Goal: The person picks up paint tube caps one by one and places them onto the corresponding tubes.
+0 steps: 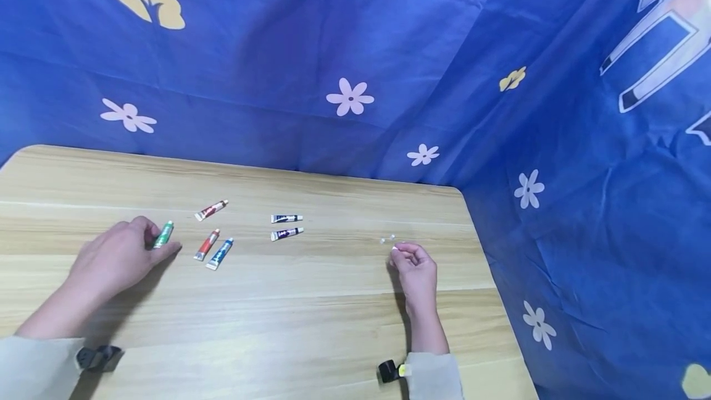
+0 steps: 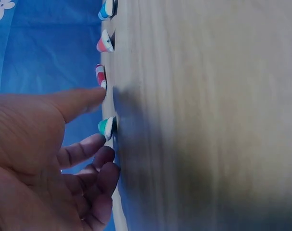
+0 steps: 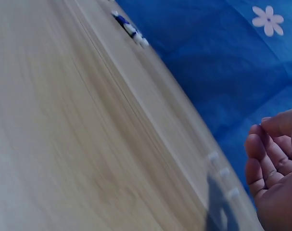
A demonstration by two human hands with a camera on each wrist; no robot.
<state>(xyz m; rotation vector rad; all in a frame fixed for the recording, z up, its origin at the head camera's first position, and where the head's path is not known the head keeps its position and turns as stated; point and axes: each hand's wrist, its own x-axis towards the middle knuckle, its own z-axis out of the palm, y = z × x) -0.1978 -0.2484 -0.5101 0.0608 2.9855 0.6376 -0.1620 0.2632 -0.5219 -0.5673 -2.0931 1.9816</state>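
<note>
- Nearest the camera, two pale sleeves (image 1: 39, 369) can be seen, with one black device (image 1: 97, 358) worn at each wrist.
- Six little paint tubes can be counted, one of each colour: green, dark red, orange-red, blue, navy and purple. Plus three tiny white bits (image 3: 224, 172), counted from the right wrist view.
- Left hand (image 1: 116, 258): thumb held well apart from the index finger, nothing gripped. The green tube (image 1: 163, 234) is framed in that gap; whether it's being touched by the index fingertip can't be told.
- Right hand (image 1: 419, 273): fingers curled, thumb brought up to the index tip. Whether anything's pinched there can't be made out. The white bits sit on the table (image 1: 333, 301) just past the fingertips.
- The green tube is marked with white, lying flat with its cap pointed away from the person.
- Just right of the left hand: dark red tube (image 1: 212, 210) lying farther back, orange-red tube (image 1: 207, 244) and blue tube (image 1: 220, 254) side by side.
- Between the hands, navy tube (image 1: 286, 218) and purple tube (image 1: 287, 234) are laid nearly parallel, caps toward the right hand.
</note>
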